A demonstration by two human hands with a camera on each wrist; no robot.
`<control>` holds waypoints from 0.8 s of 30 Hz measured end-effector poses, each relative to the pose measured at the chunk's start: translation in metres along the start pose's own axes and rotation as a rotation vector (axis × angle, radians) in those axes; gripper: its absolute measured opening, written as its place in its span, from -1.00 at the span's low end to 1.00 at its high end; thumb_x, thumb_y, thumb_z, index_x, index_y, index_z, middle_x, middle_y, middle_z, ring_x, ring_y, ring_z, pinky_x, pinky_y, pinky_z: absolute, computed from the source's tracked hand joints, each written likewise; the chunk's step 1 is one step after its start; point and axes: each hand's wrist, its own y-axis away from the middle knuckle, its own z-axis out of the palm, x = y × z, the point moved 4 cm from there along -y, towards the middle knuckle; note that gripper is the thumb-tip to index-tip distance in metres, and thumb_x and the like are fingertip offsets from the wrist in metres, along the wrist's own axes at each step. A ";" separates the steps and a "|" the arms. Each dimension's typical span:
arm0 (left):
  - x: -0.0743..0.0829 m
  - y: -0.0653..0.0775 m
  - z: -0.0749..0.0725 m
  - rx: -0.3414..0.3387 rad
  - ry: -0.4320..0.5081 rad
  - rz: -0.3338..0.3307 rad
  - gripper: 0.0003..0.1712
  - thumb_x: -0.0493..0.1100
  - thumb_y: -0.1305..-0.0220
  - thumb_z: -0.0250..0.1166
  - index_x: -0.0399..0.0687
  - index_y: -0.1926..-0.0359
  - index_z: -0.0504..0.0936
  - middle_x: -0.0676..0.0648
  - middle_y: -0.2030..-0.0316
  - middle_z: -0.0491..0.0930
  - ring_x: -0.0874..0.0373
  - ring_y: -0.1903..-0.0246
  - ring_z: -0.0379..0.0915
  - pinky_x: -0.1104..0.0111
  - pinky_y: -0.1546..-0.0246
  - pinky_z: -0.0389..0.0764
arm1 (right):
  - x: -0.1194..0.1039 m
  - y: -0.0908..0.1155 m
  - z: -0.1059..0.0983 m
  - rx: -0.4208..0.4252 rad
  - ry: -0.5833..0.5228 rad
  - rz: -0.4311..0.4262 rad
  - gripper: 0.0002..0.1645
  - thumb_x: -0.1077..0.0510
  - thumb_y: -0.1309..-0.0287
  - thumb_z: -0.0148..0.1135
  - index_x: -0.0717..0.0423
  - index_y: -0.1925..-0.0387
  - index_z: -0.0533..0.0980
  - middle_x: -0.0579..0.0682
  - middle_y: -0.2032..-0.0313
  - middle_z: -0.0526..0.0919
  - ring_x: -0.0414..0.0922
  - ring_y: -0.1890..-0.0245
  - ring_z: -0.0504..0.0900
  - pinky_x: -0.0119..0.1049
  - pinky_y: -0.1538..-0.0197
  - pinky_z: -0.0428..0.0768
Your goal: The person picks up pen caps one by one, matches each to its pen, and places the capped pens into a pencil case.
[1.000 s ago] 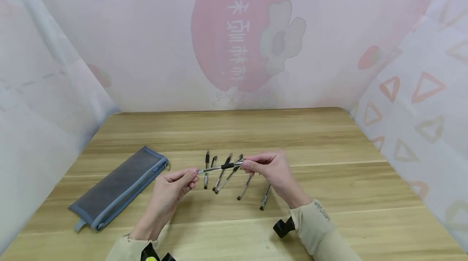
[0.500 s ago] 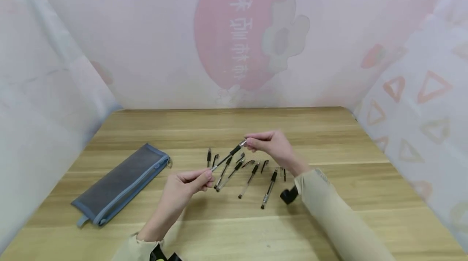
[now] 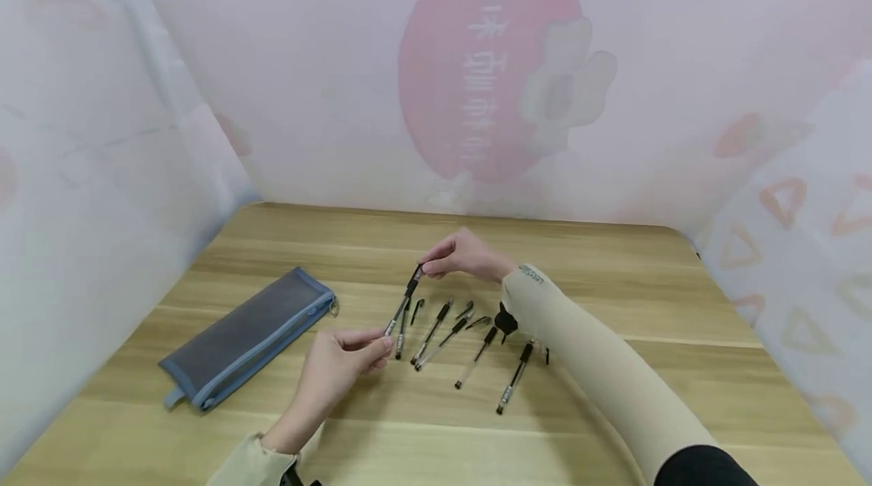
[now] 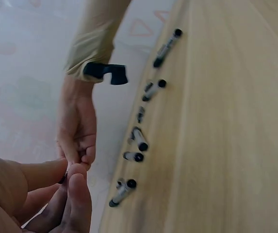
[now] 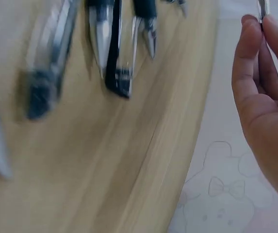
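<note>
A slim pen (image 3: 412,287) with a black grip and clear barrel slants up between my two hands. My left hand (image 3: 344,365) pinches its lower end between thumb and fingers. At the upper end, my right hand (image 3: 466,255) pinches the tip area; whether a cap sits there is hidden by the fingers. In the left wrist view, the fingers of both hands almost meet and cover most of the pen. The right wrist view shows my right hand (image 5: 262,73) pinching the pen's end. Uncapped pens (image 3: 477,359) and loose black caps (image 3: 418,310) lie just beyond and right.
A grey-blue zippered pencil case (image 3: 248,334) lies on the left of the wooden table (image 3: 613,274). Several pens, one of them a rightmost pen (image 3: 515,378), are spread under my right forearm. Printed cloth walls (image 3: 341,92) stand behind and at both sides.
The pen has swung from nearly level to a steep slant. My right hand has risen and moved leftward, while my left hand still pinches the lower end. The head view has shifted.
</note>
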 end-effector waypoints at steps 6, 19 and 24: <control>-0.005 0.002 -0.008 0.029 -0.070 0.005 -0.77 -0.32 -0.14 0.46 -0.32 0.16 0.74 -0.23 0.41 0.71 -0.11 0.47 0.68 0.28 0.47 0.69 | 0.008 -0.018 0.006 -0.025 0.121 0.006 -0.82 0.23 -0.09 0.46 0.11 0.21 0.74 -0.01 0.29 0.76 0.00 0.20 0.71 -0.22 0.07 0.65; -0.020 -0.001 -0.012 0.022 -0.130 -0.085 -0.90 -0.42 -0.10 0.44 -0.36 0.31 0.75 -0.21 0.49 0.69 -0.03 0.55 0.67 0.29 0.51 0.69 | 0.019 -0.040 0.029 -0.039 0.236 0.023 -0.84 0.21 -0.11 0.44 0.07 0.22 0.75 -0.12 0.32 0.75 -0.06 0.39 0.66 -0.30 0.37 0.61; -0.023 -0.004 -0.008 0.012 -0.159 -0.103 -0.92 -0.40 -0.08 0.46 -0.35 0.36 0.74 -0.19 0.52 0.69 -0.02 0.58 0.66 0.29 0.52 0.68 | 0.018 -0.044 0.036 -0.049 0.257 0.024 -0.81 0.24 -0.12 0.43 0.14 0.19 0.74 -0.12 0.30 0.75 -0.15 0.34 0.67 -0.34 0.33 0.62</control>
